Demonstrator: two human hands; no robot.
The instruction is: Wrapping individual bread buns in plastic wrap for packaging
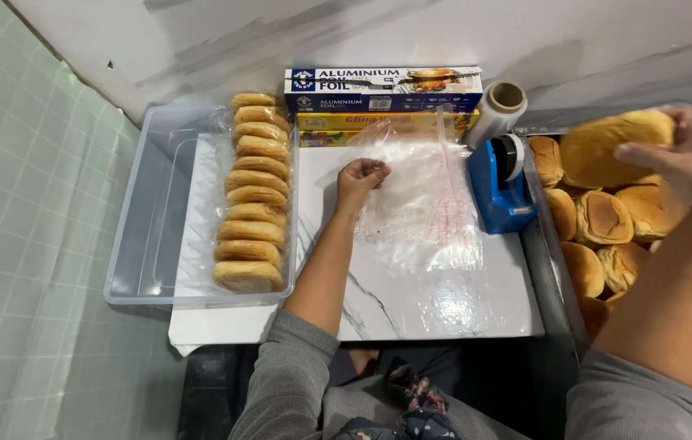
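Observation:
My left hand (360,177) rests on the white marbled board (411,293), fingers pinched on the edge of a clear plastic bag (423,208) that lies flat there. My right hand (688,155), in a thin clear glove, is raised at the right and grips a golden bun (606,147) above a pile of loose buns (606,220). A row of several bagged buns (250,195) stands on edge inside a clear plastic tub (146,220) at the left.
A blue tape dispenser (499,183) stands at the board's right side. Behind it are a roll of clear film (499,110), a blue foil box (382,88) and a yellow wrap box (362,124). A pale green checked cloth (28,244) covers the left.

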